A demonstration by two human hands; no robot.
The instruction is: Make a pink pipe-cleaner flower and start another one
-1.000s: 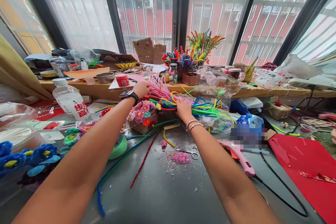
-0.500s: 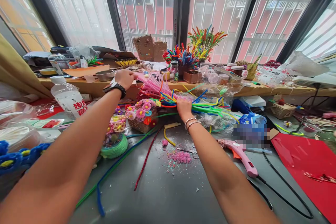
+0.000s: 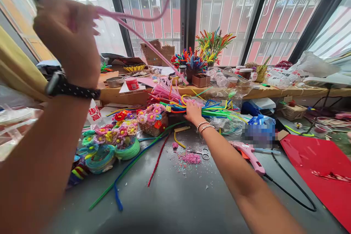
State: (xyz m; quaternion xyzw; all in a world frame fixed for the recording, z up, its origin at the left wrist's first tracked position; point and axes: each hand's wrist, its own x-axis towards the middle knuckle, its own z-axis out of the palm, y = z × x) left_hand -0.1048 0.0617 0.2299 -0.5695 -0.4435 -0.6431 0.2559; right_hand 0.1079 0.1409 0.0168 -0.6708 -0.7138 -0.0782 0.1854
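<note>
Raised high on the left, my left hand (image 3: pixel 68 33) pinches long pink pipe cleaners (image 3: pixel 150 19); one curves up out of view, another slants down toward the pile. My right hand (image 3: pixel 193 112) rests closed over a bundle of multicoloured pipe cleaners (image 3: pixel 219 110) at the back of the grey table. More pink pipe cleaners (image 3: pixel 166 91) stick out left of that hand. Just left of the bundle sits a basket with pink pipe-cleaner flowers (image 3: pixel 152 115). Small scissors (image 3: pixel 204 153) lie nearer me, beside pink fluff clippings (image 3: pixel 190 158).
A pink glue gun (image 3: pixel 251 157) with a black cord lies on the right, next to a red sheet (image 3: pixel 315 168). Green and blue pipe cleaners (image 3: pixel 128 164) stretch across the table. Coiled bases with flowers (image 3: pixel 127 148) stand at left. Jars and boxes line the sill (image 3: pixel 117 93).
My left hand has pulled pink pipe cleaners out of the bundle and lifted them up and to the left. My right hand has stayed on the bundle.
</note>
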